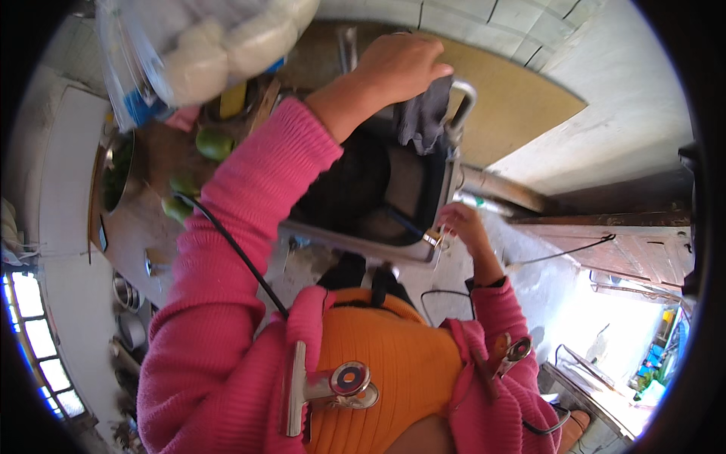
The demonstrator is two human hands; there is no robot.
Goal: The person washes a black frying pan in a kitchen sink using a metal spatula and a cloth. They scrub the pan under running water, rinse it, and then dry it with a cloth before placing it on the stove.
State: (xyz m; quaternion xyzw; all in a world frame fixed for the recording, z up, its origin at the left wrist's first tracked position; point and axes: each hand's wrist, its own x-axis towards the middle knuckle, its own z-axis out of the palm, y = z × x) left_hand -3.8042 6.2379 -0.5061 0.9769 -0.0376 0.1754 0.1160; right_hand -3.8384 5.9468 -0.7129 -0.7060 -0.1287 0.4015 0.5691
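Note:
My left hand (400,68) reaches across the metal sink (363,244), its fingers closed on a dark grey cloth (422,122). The cloth hangs down beside the bent metal tap (466,99). In the sink lies a black pan (346,176), partly hidden by my left sleeve. Its dark handle (405,220) points to the sink's near right corner and ends in a gold-coloured ring. My right hand (462,224) is close to that handle end, at the sink's right edge. Its fingers are bent; whether they touch or grip the handle cannot be told.
Green fruits (214,143) and a metal pot of greens (118,170) stand on the counter to the left. A plastic bag of pale round items (215,54) is at the upper left. A black cable (235,247) crosses my left sleeve. A wooden door (635,249) is at the right.

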